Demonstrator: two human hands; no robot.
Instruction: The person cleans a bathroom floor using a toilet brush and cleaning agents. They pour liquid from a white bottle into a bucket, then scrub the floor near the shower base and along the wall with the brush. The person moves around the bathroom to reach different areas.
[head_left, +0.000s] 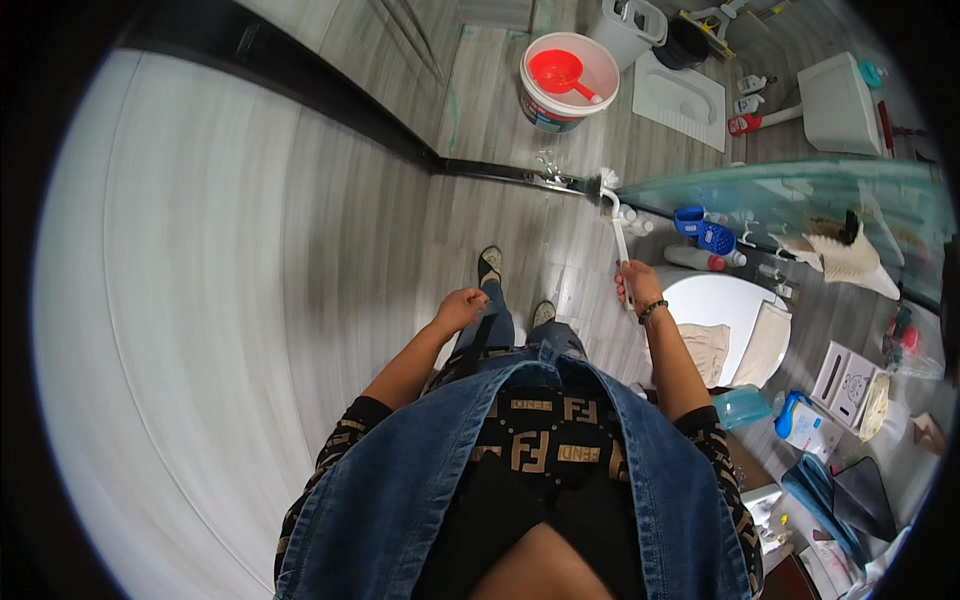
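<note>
My right hand (640, 287) is wrapped around the white handle of a toilet brush (619, 236). The curved neck leads to a head of dark and white bristles, which is over or against the black door track (517, 175); contact there cannot be told. Wet, shiny patches show on the track just left of the bristles. My left hand (460, 310) hangs in front of my thigh with its fingers curled in, and nothing shows in it.
Beyond the track stand a white bucket (531, 105) with a red dipper (556, 70) in it and a squat toilet (679, 109). A glass panel (795, 184), blue slippers (705, 231), bottles (694, 257) and a white toilet lid (731, 289) with cloths are on the right.
</note>
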